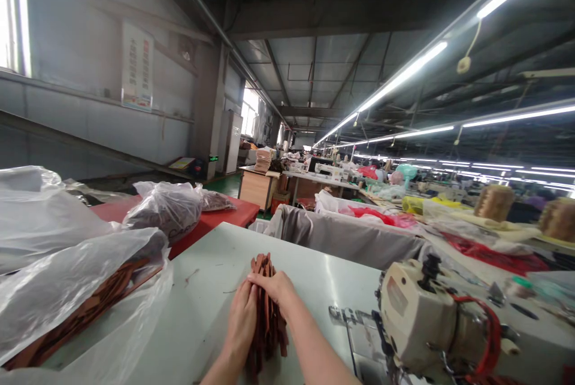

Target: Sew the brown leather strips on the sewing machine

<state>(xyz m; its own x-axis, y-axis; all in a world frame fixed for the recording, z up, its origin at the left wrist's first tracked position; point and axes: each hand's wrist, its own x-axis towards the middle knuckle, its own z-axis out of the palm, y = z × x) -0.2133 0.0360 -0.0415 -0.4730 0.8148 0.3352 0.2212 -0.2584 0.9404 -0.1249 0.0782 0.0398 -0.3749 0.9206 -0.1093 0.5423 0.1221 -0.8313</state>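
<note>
Between both hands is a bundle of reddish-brown strips, standing out above the fingers and fanning downward toward me. My left hand is closed against its left side. From the right, my right hand wraps over the upper part, its thumb and fingertips meeting the left fingers. The bundle is over the pale green tabletop; whether its lower ends rest on it I cannot tell. More brown strips lie inside a clear plastic bag on the left.
A sewing machine stands close on the right, its metal plate set in the tabletop. Beyond the table's far edge is a grey cloth-lined bin. At the back left, a filled plastic bag sits on a red table.
</note>
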